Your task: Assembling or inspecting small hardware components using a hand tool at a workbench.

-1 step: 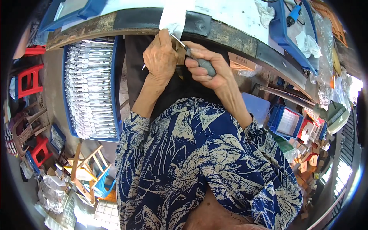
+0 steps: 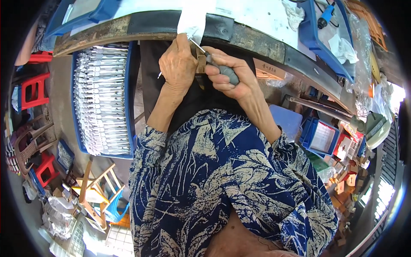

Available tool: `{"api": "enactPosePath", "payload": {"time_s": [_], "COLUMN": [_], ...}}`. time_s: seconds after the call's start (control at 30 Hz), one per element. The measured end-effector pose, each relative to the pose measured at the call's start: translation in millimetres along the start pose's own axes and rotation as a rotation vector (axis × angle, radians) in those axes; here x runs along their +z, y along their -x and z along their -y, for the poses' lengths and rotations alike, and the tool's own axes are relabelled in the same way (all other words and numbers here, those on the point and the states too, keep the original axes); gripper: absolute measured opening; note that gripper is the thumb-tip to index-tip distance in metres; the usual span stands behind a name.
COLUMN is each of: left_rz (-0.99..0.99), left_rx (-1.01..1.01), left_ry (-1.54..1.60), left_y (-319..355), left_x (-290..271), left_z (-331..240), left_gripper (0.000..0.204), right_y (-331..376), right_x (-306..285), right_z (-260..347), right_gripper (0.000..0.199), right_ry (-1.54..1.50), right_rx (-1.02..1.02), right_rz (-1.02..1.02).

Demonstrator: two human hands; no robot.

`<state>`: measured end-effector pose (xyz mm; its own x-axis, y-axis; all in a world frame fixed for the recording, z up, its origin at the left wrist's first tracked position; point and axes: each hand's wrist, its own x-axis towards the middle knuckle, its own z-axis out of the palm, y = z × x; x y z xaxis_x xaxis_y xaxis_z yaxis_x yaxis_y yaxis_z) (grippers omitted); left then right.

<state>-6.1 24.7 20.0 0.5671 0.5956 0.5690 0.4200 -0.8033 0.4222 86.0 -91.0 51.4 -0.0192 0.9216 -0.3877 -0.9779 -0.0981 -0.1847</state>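
At the front edge of the workbench my left hand (image 2: pixel 177 64) is closed, index finger and thumb pinched beside a white strip (image 2: pixel 191 21) that hangs over the edge. The end of a thin, light-coloured rod (image 2: pixel 159 75) pokes out on the left side of this hand; the rest is hidden by the palm. My right hand (image 2: pixel 235 81) wraps round the rounded grey handle (image 2: pixel 230 75) of a screwdriver-like tool. Its thin metal shaft (image 2: pixel 197 45) slants up and left to my left fingertips. The tip's exact shape is too small to tell.
A blue crate (image 2: pixel 132 103) full of stacked metal parts with white ends stands left of my legs. On the bench's right lies a blue tray (image 2: pixel 314 43) with a blue power tool (image 2: pixel 326 17). Red stools (image 2: pixel 34 90) and a wooden chair (image 2: pixel 92 192) stand at left.
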Motion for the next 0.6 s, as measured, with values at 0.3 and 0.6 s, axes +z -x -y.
{"api": "enactPosePath", "payload": {"time_s": [0.3, 0.6], "left_rz": [0.133, 0.11], "left_rx": [-0.063, -0.041], "left_ry": [0.018, 0.033], "left_y": [-2.6, 1.2], "left_x": [-0.6, 1.9], "left_z": [7.4, 9.1], "left_gripper": [0.014, 0.015], "right_y": [-5.6, -7.1], "right_x": [2.6, 4.1], "right_z": [-8.9, -16.9], "right_gripper": [0.03, 0.021], "right_ry": [1.415, 1.622], "right_rx": [-0.785, -0.97], "right_rz": [-0.256, -0.274]}}
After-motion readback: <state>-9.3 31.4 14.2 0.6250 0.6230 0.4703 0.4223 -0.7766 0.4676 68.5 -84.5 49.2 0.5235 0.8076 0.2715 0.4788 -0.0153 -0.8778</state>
